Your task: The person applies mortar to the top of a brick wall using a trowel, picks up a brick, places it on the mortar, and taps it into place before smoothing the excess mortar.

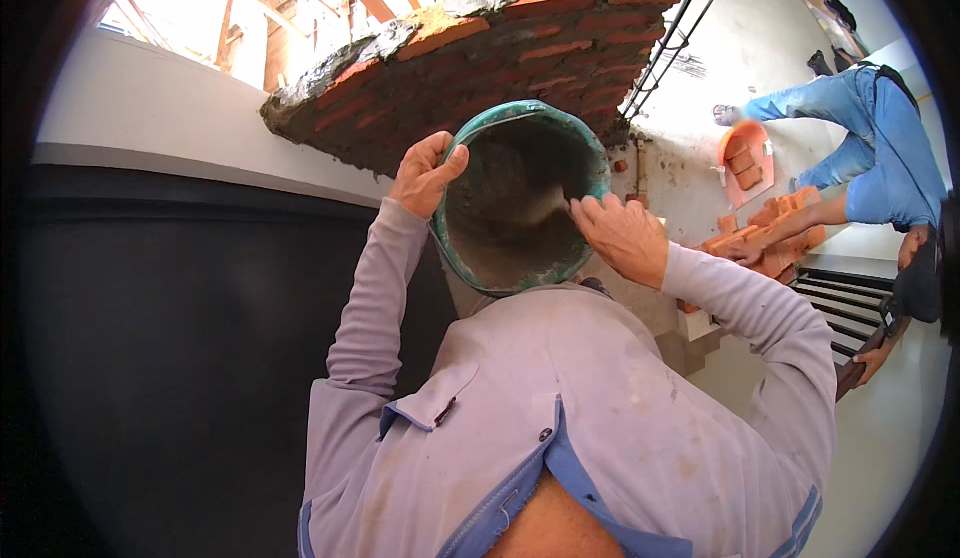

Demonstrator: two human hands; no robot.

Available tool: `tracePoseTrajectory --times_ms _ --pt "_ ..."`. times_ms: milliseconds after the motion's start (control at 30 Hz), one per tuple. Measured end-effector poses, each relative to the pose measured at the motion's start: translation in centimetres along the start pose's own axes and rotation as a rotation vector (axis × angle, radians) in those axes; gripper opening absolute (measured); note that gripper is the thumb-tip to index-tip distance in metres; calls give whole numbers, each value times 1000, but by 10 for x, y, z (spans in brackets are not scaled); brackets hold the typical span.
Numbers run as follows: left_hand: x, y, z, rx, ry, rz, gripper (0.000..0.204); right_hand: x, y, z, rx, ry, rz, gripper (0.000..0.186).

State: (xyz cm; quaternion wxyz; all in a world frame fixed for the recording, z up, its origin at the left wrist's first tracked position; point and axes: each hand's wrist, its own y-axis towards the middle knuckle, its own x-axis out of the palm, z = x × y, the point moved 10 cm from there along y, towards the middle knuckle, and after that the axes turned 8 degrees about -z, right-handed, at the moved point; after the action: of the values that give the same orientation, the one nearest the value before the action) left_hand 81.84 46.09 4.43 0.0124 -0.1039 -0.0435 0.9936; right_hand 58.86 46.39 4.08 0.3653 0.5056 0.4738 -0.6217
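Observation:
A round green bucket is tilted in front of my chest, its wide mouth facing up toward me. Grey mortar residue coats its inner wall. The fingers of my left hand are closed over the bucket's left rim. At the right rim, my right hand is closed, its fingertips reaching just inside the mouth. A pale, blurred shape runs from those fingertips into the bucket; I cannot make out what it is. The bucket's underside is hidden.
Ahead stands a red brick wall with wet mortar along its top. Steel rebar rises at its right end. A co-worker bends at the right, one hand at stacked bricks, near an orange container holding bricks. Black railing lies beyond.

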Motion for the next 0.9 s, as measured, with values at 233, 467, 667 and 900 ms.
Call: tracePoseTrajectory --times_ms 233,467,667,900 --pt "13 8 9 3 24 11 32 24 -18 3 -67 -20 0 38" --pt "17 13 -1 -45 67 76 32 21 -6 -10 -113 -38 92 36" --pt "24 8 -7 -137 154 117 30 21 -8 2 -53 -38 -34 43" --pt "41 -2 7 -94 399 253 39 70 -25 -12 -90 107 -222 41"
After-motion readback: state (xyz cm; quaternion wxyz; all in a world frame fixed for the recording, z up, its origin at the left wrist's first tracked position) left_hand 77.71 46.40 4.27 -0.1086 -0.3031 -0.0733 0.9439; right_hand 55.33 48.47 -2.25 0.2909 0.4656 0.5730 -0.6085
